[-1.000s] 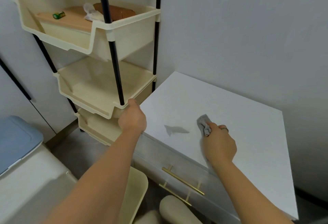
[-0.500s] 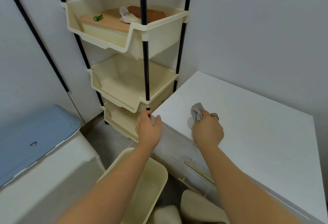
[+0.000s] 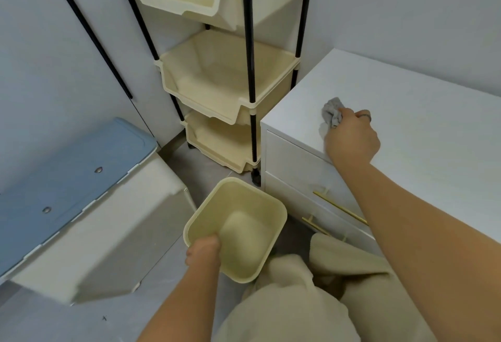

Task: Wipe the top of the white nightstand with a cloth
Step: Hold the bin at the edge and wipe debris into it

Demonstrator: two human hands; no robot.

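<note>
The white nightstand (image 3: 423, 135) fills the right side, its flat top facing up and two drawers with gold handles on its front. My right hand (image 3: 352, 138) rests on the top near the front left corner, closed around a small crumpled grey cloth (image 3: 333, 114) that pokes out past my fingers and touches the surface. My left hand (image 3: 203, 253) is low in the middle, gripping the near rim of a cream plastic bin (image 3: 267, 203) that stands on the floor in front of the nightstand.
A cream three-tier rack (image 3: 227, 78) on black poles stands just left of the nightstand against the wall. A large storage box with a blue lid (image 3: 73, 179) sits at the left. My knees in beige trousers (image 3: 298, 301) are below the bin.
My left hand left the nightstand's front corner and dropped down to grasp the bin's rim. My right hand with the cloth stayed near the front left of the top. The view tilted down.
</note>
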